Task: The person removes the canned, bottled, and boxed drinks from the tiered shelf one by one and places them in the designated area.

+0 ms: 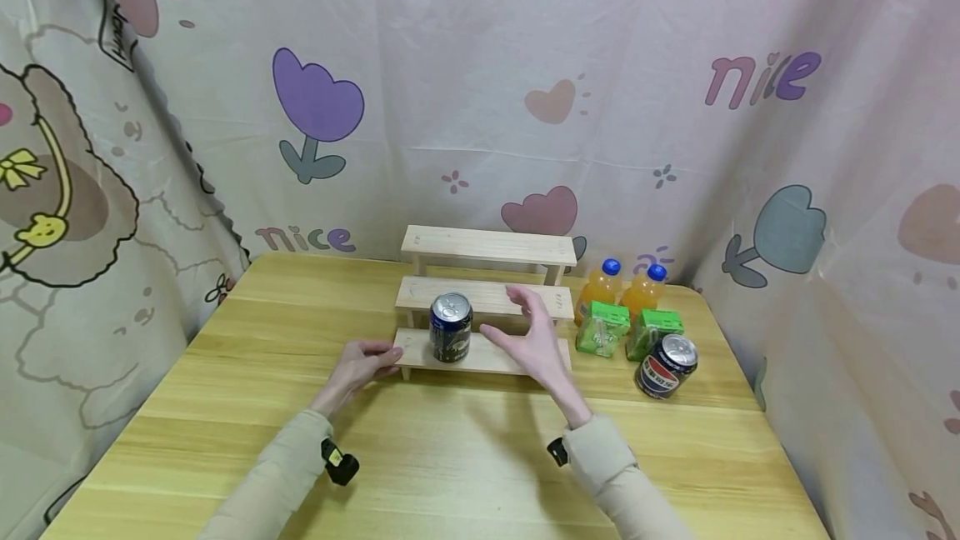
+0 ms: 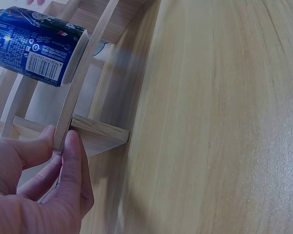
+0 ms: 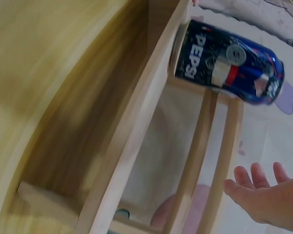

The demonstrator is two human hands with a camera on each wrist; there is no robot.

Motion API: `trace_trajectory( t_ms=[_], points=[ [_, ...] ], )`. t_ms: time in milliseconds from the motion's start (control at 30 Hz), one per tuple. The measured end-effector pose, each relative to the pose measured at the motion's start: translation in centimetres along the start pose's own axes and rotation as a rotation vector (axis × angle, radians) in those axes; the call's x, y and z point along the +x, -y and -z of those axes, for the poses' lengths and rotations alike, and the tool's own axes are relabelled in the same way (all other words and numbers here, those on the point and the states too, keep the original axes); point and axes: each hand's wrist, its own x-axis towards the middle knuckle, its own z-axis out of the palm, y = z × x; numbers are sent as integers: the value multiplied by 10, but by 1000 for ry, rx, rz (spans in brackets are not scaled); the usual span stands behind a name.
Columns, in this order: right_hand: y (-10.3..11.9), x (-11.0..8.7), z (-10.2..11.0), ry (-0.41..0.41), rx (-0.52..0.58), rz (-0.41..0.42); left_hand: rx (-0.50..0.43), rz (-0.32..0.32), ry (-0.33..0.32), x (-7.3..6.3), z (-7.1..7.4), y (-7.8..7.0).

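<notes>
A dark blue Pepsi can [image 1: 451, 328] stands upright on the lowest step of a three-step wooden rack [image 1: 487, 297]; its Pepsi lettering shows in the right wrist view. My left hand [image 1: 358, 368] pinches the left end of that lowest step between thumb and fingers, seen closely in the left wrist view [image 2: 49, 180]. To the right of the can, my right hand [image 1: 531, 340] is held above the rack, thumb and fingers spread apart. Nothing is between its fingers, and a gap separates it from the can [image 3: 229, 63].
Right of the rack stand two orange juice bottles [image 1: 600, 288] with blue caps, two green drink cartons [image 1: 603, 328] and another Pepsi can [image 1: 666, 367], which looks tilted. A printed curtain [image 1: 450, 107] hangs behind the wooden table [image 1: 435, 457].
</notes>
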Motion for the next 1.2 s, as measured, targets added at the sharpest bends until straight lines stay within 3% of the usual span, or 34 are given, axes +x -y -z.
trace_trajectory(
  t_ms=[400, 733, 1200],
  points=[
    [-2, 12, -29, 129, 70, 15, -6, -4, 17, 0, 1, 0],
    [-1, 19, -49, 181, 64, 44, 16, 6, 4, 1, 1, 1],
    [2, 20, -54, 168, -17, 63, 34, 11, 2, 1, 0, 0]
  ],
)
